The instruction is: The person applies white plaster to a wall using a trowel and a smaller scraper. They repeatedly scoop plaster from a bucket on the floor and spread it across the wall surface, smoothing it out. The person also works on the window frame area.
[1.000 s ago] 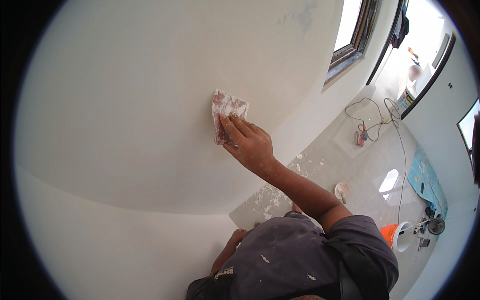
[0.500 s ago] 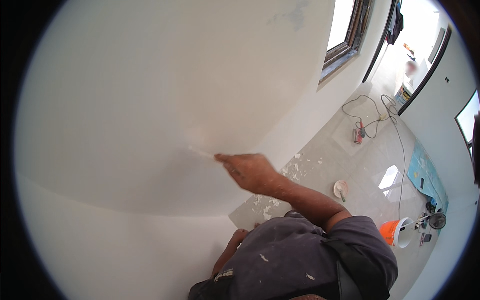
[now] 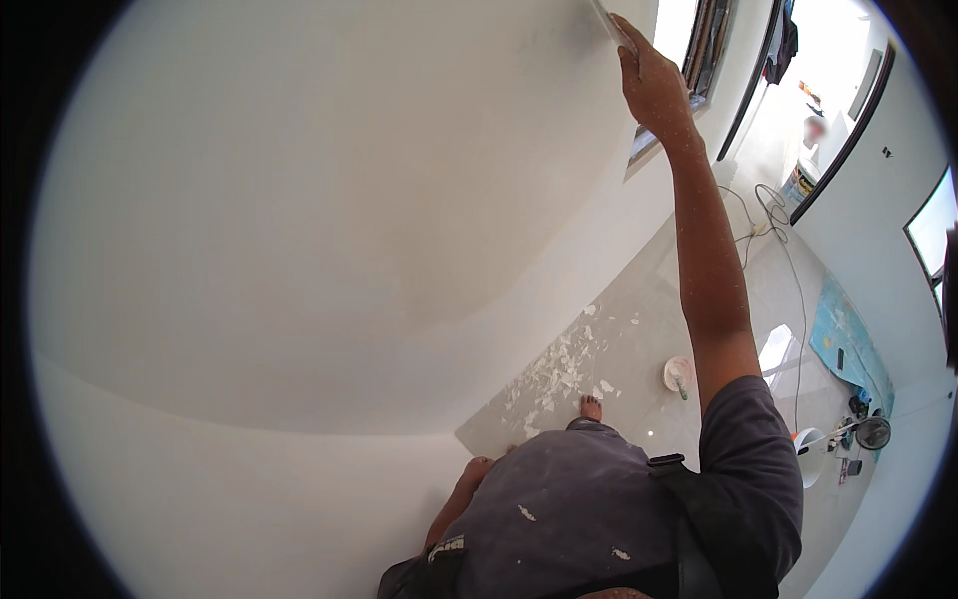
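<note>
- Head view: my right hand (image 3: 658,92) is up at the top, arm stretched high along the white wall (image 3: 249,220).
- Fingers of that hand: drawn close together, pinching a thin flat sheet (image 3: 612,26) against the thumb. The sheet shows nearly edge-on, upper part cut off by the frame; it stands at the wall, left of the brown-framed window (image 3: 711,45). Cannot tell if it lies flush on the surface.
- My left hand (image 3: 480,465): low, beside my grey shirt (image 3: 579,499). Its fingers are too small and hidden to read; cannot tell whether curled or spread.
- Pale flakes (image 3: 561,374) scattered on the glossy floor (image 3: 639,344) along the wall's foot; my bare foot (image 3: 591,408) just beside them.
- Right of the foot: shallow round dish (image 3: 675,370), green-handled tool resting in it.
- Behind my sleeve: white bucket (image 3: 812,465), partly hidden.
- Farther right: blue sheeting (image 3: 843,324). Grey cable (image 3: 790,275) runs across the floor towards the bright doorway (image 3: 828,60).
</note>
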Available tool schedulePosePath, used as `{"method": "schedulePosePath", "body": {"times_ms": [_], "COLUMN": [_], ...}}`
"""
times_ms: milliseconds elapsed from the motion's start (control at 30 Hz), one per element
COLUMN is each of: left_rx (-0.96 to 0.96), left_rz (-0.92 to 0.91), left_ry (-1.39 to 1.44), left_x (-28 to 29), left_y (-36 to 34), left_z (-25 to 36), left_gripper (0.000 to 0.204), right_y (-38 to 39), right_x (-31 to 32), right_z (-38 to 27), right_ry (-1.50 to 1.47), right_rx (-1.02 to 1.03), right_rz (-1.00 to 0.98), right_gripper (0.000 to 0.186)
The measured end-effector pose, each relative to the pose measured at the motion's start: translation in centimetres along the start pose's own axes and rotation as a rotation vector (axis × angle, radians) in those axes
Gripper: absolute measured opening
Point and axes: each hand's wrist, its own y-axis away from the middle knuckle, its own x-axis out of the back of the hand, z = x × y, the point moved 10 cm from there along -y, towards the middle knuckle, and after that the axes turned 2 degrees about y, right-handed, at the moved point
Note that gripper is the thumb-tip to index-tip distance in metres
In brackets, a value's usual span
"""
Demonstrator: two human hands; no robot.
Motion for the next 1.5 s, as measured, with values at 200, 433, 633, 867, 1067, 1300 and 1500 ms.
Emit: {"method": "schedulePosePath", "body": {"times_ms": [200, 433, 633, 867, 1067, 1300, 1500], "left_rx": [0.014, -0.002, -0.005, -0.067, 0.040, 0.030, 0.044], "left_rz": [-0.008, -0.027, -0.010, 0.026, -0.044, -0.039, -0.017], "left_ry": [0.079, 0.072, 0.073, 0.092, 0.227, 0.199, 0.148], "left_x": [-0.2, -0.6, -0.5, -0.7, -1.2, 1.9, 2.3], "left_y": [0.5, 0.8, 0.0, -0.1, 1.3, 6.2, 5.9], "left_z": [-0.2, -1.7, -2.3, -2.5, -3.8, -1.7, 1.8], "left_gripper": [0.039, 0.035, 0.036, 0.034, 0.027, 0.030, 0.033], "right_y": [6.3, 15.6, 21.8, 27.6, 30.4, 27.8, 27.3], "right_x": [-3.5, -8.4, -11.4, -14.2, -14.9, -13.6, -14.3], "right_z": [-4.6, -8.2, -11.3, -13.6, -15.9, -19.5, -19.0], "right_ry": [-0.072, -0.090, -0.128, -0.203, -0.275, -0.320, -0.320], "right_rx": [0.215, 0.189, 0.215, 0.243, 0.240, 0.265, 0.299], "right_rz": [0.009, -0.146, -0.229, -0.288, -0.331, -0.365, -0.407], "right_gripper": [0.055, 0.071, 0.077, 0.081, 0.082, 0.079, 0.077]}}
